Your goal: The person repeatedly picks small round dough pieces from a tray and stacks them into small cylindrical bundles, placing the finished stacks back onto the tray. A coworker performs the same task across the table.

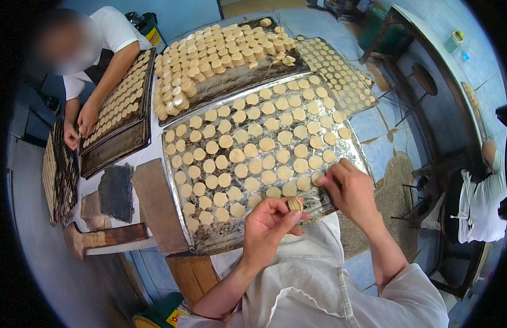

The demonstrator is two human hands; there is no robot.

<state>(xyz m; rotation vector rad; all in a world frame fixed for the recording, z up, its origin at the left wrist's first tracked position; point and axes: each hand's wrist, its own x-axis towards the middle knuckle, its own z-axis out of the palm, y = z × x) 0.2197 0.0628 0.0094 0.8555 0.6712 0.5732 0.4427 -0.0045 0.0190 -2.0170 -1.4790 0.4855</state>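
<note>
A small stack of thin round dough discs (295, 203) is pinched between the thumb and fingers of my left hand (266, 229), above the near edge of a metal baking tray (359, 152). My right hand (355, 192) reaches over the tray's near right part. Its thumb and fingertips are at a single dough disc (318, 178), partly covered by them. Rows of flat pale discs (266, 144) lie spaced apart over most of the tray. Bare greased metal shows along the right side and near my hands.
Behind the tray, another dark tray (245, 84) carries piled dough discs (237, 57). A co-worker's hands (88, 117) work over a tray at left. Further disc-covered trays (339, 76) stand back right. A brown board (159, 205), dark cloth (116, 192) and wooden piece (114, 238) lie left.
</note>
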